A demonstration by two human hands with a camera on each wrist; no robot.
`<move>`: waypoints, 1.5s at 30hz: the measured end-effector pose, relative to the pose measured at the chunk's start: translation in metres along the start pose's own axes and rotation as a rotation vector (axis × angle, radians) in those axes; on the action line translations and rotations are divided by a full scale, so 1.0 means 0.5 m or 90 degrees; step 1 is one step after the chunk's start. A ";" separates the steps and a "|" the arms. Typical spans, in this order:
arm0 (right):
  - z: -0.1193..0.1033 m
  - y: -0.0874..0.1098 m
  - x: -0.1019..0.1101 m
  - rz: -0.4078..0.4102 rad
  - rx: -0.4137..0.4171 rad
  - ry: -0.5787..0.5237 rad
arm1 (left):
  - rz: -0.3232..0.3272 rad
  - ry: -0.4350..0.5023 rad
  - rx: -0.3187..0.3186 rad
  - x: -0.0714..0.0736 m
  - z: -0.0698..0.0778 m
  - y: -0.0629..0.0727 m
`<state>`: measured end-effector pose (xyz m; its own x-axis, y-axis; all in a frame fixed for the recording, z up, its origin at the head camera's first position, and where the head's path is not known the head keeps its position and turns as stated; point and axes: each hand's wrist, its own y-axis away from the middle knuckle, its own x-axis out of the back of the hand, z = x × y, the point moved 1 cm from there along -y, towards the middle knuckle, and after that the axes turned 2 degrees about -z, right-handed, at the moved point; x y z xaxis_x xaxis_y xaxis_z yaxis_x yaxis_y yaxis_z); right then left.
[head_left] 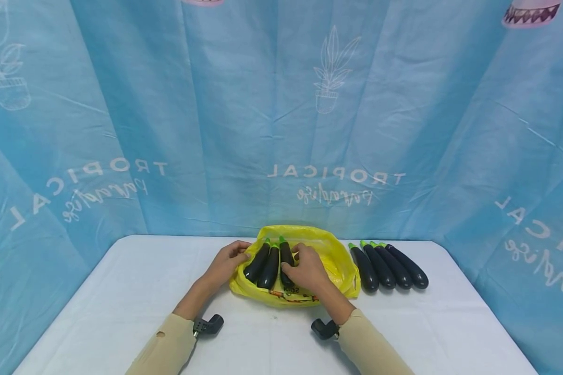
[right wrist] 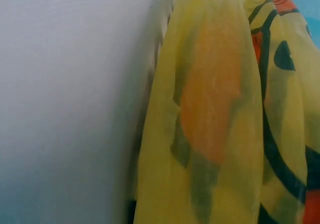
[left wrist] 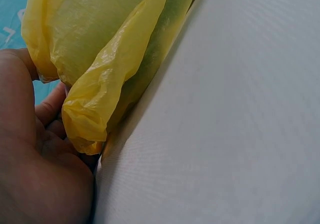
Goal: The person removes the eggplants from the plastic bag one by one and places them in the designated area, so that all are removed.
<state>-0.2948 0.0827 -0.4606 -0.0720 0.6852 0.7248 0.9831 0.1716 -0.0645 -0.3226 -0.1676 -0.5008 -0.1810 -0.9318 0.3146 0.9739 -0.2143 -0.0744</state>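
Note:
A yellow plastic bag [head_left: 344, 263] lies on the table with its mouth wide, printed in black and orange. Two dark eggplants [head_left: 269, 268] with green stem ends rest side by side in its left part. My right hand [head_left: 308, 266] reaches over the front rim and grips a third eggplant [head_left: 286, 253] between thumb and fingers, just right of those two. At the bag's left edge, my left hand [head_left: 226, 262] holds the rim. The left wrist view shows its thumb and fingers at the crumpled yellow plastic [left wrist: 95, 104]. Printed bag wall [right wrist: 215, 94] fills much of the right wrist view, hiding the right hand.
Several eggplants [head_left: 386, 266] lie in a row on the white table [head_left: 455, 323], just right of the bag. A blue printed curtain [head_left: 234, 130] hangs behind the table and along both sides. Each wrist carries a black camera [head_left: 208, 325].

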 end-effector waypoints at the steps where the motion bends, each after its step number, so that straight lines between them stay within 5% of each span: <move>1: -0.001 0.000 -0.001 -0.003 -0.003 -0.001 | 0.000 0.000 0.001 0.000 -0.001 -0.001; 29: 0.003 0.007 0.011 -0.043 -0.076 -0.053 | 0.000 -0.009 0.003 0.001 0.002 -0.001; 45: 0.003 0.036 0.045 -0.031 -0.050 -0.081 | 0.003 -0.025 0.004 -0.001 0.004 0.000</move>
<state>-0.2790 0.1024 -0.4463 -0.1364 0.7619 0.6331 0.9876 0.1550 0.0263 -0.3225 -0.1666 -0.4991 -0.1717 -0.9204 0.3512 0.9756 -0.2085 -0.0693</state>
